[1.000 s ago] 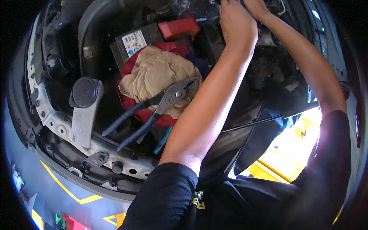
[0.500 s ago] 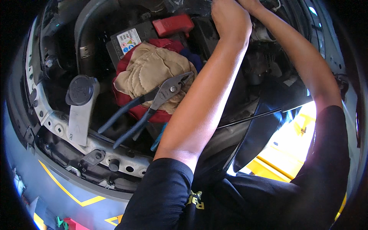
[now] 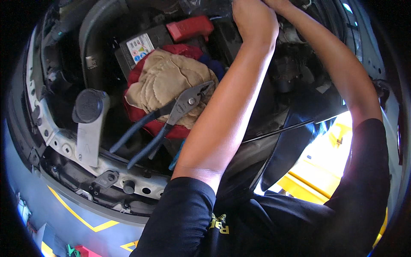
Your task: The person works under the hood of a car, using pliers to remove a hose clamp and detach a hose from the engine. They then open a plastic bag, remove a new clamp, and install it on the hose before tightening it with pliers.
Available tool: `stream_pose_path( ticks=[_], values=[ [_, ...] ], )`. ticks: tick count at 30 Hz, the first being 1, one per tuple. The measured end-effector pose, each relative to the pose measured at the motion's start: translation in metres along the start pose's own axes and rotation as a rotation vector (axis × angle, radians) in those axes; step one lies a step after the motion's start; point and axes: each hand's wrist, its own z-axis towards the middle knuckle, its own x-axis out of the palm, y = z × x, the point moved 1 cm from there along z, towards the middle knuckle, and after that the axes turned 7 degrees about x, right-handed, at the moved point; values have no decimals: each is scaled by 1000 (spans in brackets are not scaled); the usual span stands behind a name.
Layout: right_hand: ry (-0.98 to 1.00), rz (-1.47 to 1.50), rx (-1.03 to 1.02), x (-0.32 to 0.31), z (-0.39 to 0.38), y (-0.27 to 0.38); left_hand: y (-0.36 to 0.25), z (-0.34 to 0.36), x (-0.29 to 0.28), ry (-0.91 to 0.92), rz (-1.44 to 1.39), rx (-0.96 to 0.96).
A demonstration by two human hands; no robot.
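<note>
Both my arms reach up to the far edge of the view, into an engine bay. My left hand (image 3: 255, 19) is bent at the wrist at the top, its fingers cut off by the picture's edge. Close beside it on the right, my right hand (image 3: 278, 5) shows only in part, its fingers also out of sight. What either one touches is hidden. Left of my left forearm, slip-joint pliers (image 3: 180, 107) with blue handles lie on a bundle of beige and dark red stitched cloth (image 3: 160, 77).
Beneath the cloth sits a black battery (image 3: 124, 55) with a red cover (image 3: 190, 29). A black-capped white reservoir (image 3: 88, 141) stands at the left, behind the metal front crossmember (image 3: 62, 145). A thin black rod (image 3: 278, 130) runs beneath my arms. Yellow equipment (image 3: 306, 184) shows lower right.
The engine bay has shifted slightly left in the picture. My left hand sits a touch further left; the pliers and cloth lie as before.
</note>
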Motion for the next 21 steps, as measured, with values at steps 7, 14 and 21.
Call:
stream_pose_path(
  ticks=[7, 14, 21],
  values=[
    [158, -53, 113, 3, 1, 4, 2, 1, -1, 59, 162, -1],
    [-79, -56, 45, 2, -3, 3, 0, -3, -3, -10, 30, 12],
    [56, -132, -63, 1, 0, 7, 2, 1, -3, 16, 199, 52]
  ],
)
